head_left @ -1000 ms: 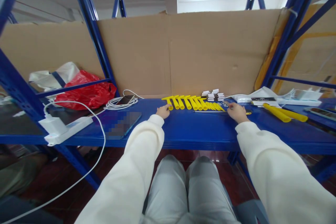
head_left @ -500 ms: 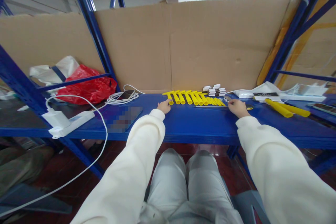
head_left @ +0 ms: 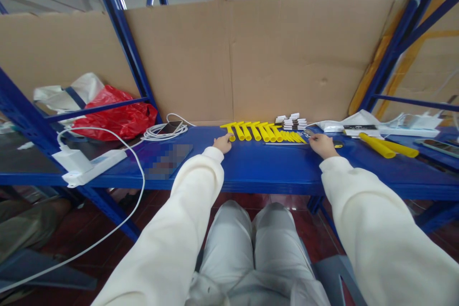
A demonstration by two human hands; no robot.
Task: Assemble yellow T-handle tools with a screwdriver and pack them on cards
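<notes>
A row of several yellow T-shaped plastic handles (head_left: 254, 131) lies on the blue metal shelf (head_left: 272, 172), with thinner yellow pieces (head_left: 293, 136) at its right end. My left hand (head_left: 222, 143) rests on the shelf with curled fingers touching the leftmost handle. At the row's right end, my right hand (head_left: 321, 145) has its fingers pinched near a thin metal rod (head_left: 285, 144) lying in front of the handles. Whether those fingers hold anything is too small to see. A small stack of white and dark parts (head_left: 294, 122) sits behind the row.
Cardboard (head_left: 251, 57) lines the back of the shelf. A coiled white cable with a phone (head_left: 165, 130), a dark tablet (head_left: 165, 160), a white power strip (head_left: 86, 165) and a red bag (head_left: 114, 114) lie left. Two long yellow tubes (head_left: 387, 147) and white packets (head_left: 353, 126) lie right.
The view has tilted slightly. Both hands stay at the two ends of the yellow row, hardly moved.
</notes>
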